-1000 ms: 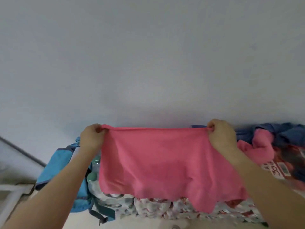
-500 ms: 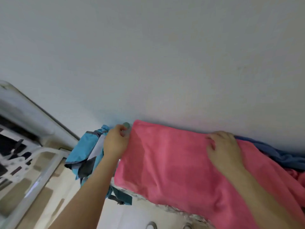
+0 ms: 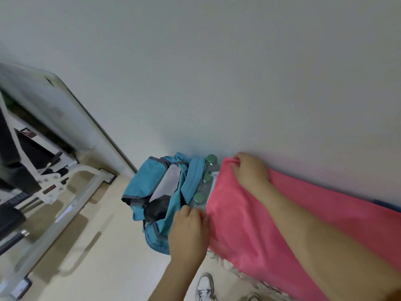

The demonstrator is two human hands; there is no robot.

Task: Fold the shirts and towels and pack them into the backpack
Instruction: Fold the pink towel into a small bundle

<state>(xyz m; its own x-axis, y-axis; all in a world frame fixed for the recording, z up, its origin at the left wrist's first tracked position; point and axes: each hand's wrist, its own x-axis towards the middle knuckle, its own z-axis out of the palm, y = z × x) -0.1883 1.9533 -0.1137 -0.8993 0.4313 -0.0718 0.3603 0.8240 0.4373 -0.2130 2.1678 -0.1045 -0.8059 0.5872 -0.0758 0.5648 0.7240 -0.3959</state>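
Items are numbering one pink towel (image 3: 249, 235), one blue backpack (image 3: 149, 183), three green-capped bottles (image 3: 199, 198) and two hands. The towel is lying spread on the patterned surface (image 3: 236, 272) along the wall, its left end sitting just beside the bottles at the surface's left edge. The right hand (image 3: 249, 172) is pinching the towel's far left corner in curled fingers (image 3: 236, 161). The left hand (image 3: 188, 233) is gripping the near left corner, fingers (image 3: 200, 216) curling on the cloth. The backpack is gaping open just left of the bottles.
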